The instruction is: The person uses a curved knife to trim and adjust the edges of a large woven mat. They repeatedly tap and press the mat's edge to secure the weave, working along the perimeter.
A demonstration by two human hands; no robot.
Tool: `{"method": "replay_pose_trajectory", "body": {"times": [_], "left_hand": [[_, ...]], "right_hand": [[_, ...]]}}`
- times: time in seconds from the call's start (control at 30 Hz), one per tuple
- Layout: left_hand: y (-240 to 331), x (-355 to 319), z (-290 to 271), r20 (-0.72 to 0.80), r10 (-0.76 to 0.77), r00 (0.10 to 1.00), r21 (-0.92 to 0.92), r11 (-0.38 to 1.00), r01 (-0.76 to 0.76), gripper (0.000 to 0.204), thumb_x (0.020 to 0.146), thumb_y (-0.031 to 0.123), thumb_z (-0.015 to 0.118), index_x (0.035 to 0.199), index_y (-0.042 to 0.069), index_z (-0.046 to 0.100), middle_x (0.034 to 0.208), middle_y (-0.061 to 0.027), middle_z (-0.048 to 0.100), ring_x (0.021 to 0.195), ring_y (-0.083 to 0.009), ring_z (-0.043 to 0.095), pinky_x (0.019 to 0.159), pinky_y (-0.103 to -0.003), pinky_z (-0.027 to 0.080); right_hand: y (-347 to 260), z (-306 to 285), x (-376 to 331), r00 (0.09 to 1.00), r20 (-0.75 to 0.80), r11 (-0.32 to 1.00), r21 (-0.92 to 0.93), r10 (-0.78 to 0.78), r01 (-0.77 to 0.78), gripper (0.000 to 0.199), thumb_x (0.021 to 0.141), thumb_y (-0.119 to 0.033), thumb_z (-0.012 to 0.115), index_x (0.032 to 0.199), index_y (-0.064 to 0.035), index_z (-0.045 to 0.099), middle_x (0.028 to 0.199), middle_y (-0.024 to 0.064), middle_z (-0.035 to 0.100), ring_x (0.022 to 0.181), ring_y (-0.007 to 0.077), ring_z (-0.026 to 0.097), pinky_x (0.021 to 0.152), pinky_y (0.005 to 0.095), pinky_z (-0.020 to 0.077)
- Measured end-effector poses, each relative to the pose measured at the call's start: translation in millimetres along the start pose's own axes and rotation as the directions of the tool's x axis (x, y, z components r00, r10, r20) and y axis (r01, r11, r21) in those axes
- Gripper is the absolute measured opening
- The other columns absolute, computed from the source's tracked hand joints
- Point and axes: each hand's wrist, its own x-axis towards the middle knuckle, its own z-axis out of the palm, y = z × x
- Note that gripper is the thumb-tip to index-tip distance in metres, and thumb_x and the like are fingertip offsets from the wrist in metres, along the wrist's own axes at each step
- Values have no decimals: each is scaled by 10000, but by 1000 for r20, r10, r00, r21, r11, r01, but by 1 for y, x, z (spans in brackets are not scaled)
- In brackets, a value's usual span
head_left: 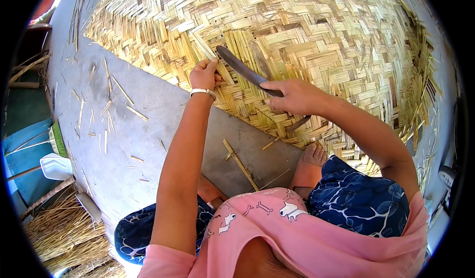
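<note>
A large woven mat (326, 50) of flat, straw-coloured strips lies over the floor in front of me. At its near edge my left hand (204, 74), with a white bangle on the wrist, is closed in a pinch on a pale flat strip (204, 45) of the weave. My right hand (293, 96) grips a curved knife (242, 70) with a dark blade. The blade slants up and left over the mat, its tip close to my left fingers. Part of the knife's handle is hidden in my palm.
Loose strip offcuts (109, 80) litter the grey floor (138, 144) on the left. One longer strip (241, 164) lies between my feet. A pile of dry straw (69, 233) sits at lower left, below a white plastic container (55, 166).
</note>
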Motion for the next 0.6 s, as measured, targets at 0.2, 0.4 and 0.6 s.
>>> {"method": "replay_pose_trajectory", "body": {"times": [0.2, 0.4, 0.6], "left_hand": [[20, 3, -3, 112, -106, 988, -105, 988, 118, 216, 851, 260, 709, 874, 69, 612, 637, -5, 557, 485, -114, 546, 393, -247, 421], [26, 8, 0, 172, -116, 978, -64, 990, 129, 234, 850, 261, 710, 853, 58, 593, 652, -9, 559, 495, -110, 552, 391, -236, 421], [26, 1, -2, 176, -145, 974, -75, 984, 160, 223, 853, 235, 690, 809, 48, 575, 618, -15, 522, 439, -100, 479, 368, -253, 379]], "right_hand": [[-18, -24, 15, 997, 30, 994, -80, -68, 71, 506, 833, -323, 552, 1241, -24, 565, 985, 204, 657, 903, 307, 624, 808, 361, 479], [-21, -38, 28, 991, 129, 988, -143, -41, 59, 536, 827, -286, 565, 1280, -1, 531, 1107, 233, 630, 1027, 329, 607, 912, 363, 455], [-24, 8, 35, 990, -128, 978, -205, -64, 36, 347, 826, -297, 519, 1036, -43, 630, 896, 219, 653, 882, 392, 627, 809, 451, 489]]}}
